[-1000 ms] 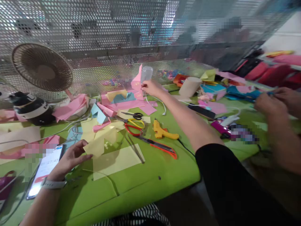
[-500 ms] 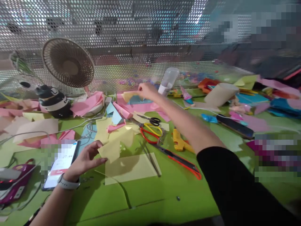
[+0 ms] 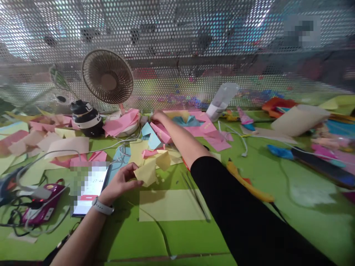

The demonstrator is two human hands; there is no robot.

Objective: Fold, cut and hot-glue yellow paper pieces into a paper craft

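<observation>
My left hand (image 3: pixel 123 184) pinches a folded piece of pale yellow paper (image 3: pixel 146 173) between thumb and fingers, above the table. Beneath it lies a flat yellow paper rectangle (image 3: pixel 172 208), with thin tweezers (image 3: pixel 196 197) resting across its right side. My right hand (image 3: pixel 158 116) reaches to the back of the table, beside pink and blue folded papers (image 3: pixel 152 136). Its fingers are bent down and closed; what they hold, if anything, is hidden. My right arm covers most of the scissors. A yellow glue gun (image 3: pixel 246 184) lies right of the arm.
A fan (image 3: pixel 108 79) and a black bottle (image 3: pixel 86 119) stand at the back left. A phone (image 3: pixel 91 188) lies near my left wrist, with cables and a purple power strip (image 3: pixel 46 205) farther left. A clear bottle (image 3: pixel 222 101) leans near the perforated metal screen (image 3: pixel 177 55).
The view has swung left, so things appear farther right. My right hand has moved left, from above the pink and yellow papers towards the fan's base. My left hand keeps the yellow paper.
</observation>
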